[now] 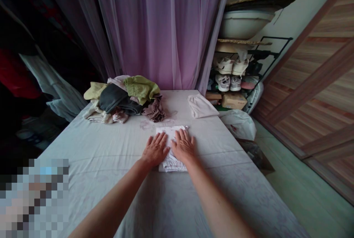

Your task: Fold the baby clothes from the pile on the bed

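Forearms (117, 198), then left hand (154, 151) and right hand (183, 149), fingers (159, 139) slightly spread, empty, flat on folded white garment (173, 165)

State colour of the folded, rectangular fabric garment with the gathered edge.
The folded, rectangular fabric garment is mostly white, best seen in the head view.

Across the far side, a purple curtain (155, 28) in long vertical folds, brighter through its middle. At far right, a pale wall (298, 17) behind a black-framed rack (276, 55). Along the right, slatted wood-grain panelling (312, 70) in a darker brown frame, above a pale greenish floor (301, 173). In the middle, a broad flat surface under a pale patterned cover (105, 149). Dim, soft light overall, with deep shadow at left.
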Motion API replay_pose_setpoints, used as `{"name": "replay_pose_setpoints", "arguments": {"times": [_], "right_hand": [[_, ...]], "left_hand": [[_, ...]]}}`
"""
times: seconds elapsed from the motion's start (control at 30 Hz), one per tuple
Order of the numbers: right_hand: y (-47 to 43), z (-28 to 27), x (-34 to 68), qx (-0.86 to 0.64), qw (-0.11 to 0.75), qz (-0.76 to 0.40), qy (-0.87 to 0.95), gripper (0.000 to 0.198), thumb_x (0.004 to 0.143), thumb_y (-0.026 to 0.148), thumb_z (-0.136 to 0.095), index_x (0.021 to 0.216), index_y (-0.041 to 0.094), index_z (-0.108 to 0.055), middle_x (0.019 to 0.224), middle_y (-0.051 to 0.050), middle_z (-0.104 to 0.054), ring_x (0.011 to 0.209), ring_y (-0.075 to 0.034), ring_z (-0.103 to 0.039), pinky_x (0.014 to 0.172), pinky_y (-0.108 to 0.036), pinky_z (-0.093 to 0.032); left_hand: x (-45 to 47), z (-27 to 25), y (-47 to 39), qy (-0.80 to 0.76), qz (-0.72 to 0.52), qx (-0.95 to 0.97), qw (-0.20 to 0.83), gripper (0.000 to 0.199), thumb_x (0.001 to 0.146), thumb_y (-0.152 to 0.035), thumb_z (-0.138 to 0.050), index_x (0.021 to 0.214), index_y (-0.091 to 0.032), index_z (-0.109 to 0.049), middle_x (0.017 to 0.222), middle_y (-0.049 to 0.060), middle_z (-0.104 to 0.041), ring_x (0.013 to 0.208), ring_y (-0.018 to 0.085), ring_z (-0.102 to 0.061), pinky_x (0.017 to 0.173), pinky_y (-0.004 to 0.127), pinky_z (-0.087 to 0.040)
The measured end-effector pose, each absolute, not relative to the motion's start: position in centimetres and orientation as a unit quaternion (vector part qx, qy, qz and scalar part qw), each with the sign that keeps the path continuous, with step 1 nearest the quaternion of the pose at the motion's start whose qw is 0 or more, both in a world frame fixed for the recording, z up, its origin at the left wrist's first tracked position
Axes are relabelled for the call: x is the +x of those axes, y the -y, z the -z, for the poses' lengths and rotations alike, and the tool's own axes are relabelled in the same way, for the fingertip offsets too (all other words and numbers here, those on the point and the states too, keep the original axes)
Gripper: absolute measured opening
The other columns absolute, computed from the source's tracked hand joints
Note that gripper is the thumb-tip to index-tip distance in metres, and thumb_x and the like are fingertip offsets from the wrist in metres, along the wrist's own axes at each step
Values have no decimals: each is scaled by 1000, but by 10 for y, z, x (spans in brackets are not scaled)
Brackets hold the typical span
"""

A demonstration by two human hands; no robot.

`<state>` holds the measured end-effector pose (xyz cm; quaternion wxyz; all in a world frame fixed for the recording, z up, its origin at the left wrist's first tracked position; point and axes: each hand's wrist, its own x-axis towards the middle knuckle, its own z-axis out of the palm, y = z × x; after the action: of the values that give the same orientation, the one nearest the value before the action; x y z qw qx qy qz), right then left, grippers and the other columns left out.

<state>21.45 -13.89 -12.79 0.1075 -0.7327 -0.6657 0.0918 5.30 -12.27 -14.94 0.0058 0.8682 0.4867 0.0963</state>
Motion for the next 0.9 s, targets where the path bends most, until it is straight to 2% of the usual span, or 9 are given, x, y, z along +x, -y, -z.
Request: {"name": "replay_pose_setpoints", "arguments": {"times": [0.13, 0.2, 0.33, 0.43, 0.6, 0.73, 0.9], "right_hand": [[138, 133, 219, -738, 127, -89, 657, 55, 98, 41, -33, 148, 21, -37, 159, -10, -27, 147, -23, -17, 116, -54, -12], [138, 138, 225, -727, 170, -79, 661, 51, 98, 36, -34, 145, 20, -42, 156, -11, -34, 145, -22, -24, 116, -50, -15], [149, 148, 245, -717, 267, -41, 642, 45, 94, 25, -38, 134, 16, -55, 142, -13, -52, 130, -21, -44, 111, -39, -30], [166, 150, 255, -774, 249, -1, 583, 39, 91, 30, -46, 122, 14, -63, 137, -16, -54, 129, -28, -44, 110, -44, -31], [188, 140, 250, -796, 204, -16, 570, 33, 92, 38, -47, 103, 17, -70, 137, -17, -54, 131, -32, -41, 110, -49, -28], [190, 127, 240, -796, 171, -55, 578, 35, 85, 44, -58, 100, 15, -70, 138, -20, -53, 132, -35, -41, 108, -49, -30], [189, 117, 232, -791, 177, -79, 580, 28, 80, 35, -63, 97, 14, -69, 128, -19, -60, 125, -33, -49, 102, -42, -37]], "left_hand": [[42, 142, 120, -463, -82, 882, 35, 77, 90, -65, -41, 151, -19, -32, 157, 13, -32, 145, 32, -29, 115, 52, -26], [40, 138, 119, -456, -73, 884, 70, 86, 86, -71, -44, 153, -18, -29, 158, 14, -29, 146, 34, -25, 116, 54, -21], [36, 133, 116, -454, -78, 876, 141, 94, 80, -73, -52, 153, -20, -27, 159, 15, -24, 147, 35, -19, 118, 55, -13], [30, 135, 116, -449, -104, 869, 177, 97, 75, -73, -58, 152, -20, -30, 159, 17, -25, 147, 35, -19, 118, 54, -13], [23, 143, 127, -465, -168, 851, 175, 86, 81, -68, -54, 149, -20, -36, 157, 16, -31, 147, 31, -24, 119, 50, -13], [21, 146, 135, -495, -190, 830, 174, 74, 86, -60, -51, 145, -16, -43, 154, 17, -37, 145, 30, -29, 120, 49, -15], [18, 146, 133, -487, -296, 785, 242, 58, 86, -49, -53, 135, -19, -53, 146, 14, -49, 138, 28, -41, 119, 48, -20]]}}
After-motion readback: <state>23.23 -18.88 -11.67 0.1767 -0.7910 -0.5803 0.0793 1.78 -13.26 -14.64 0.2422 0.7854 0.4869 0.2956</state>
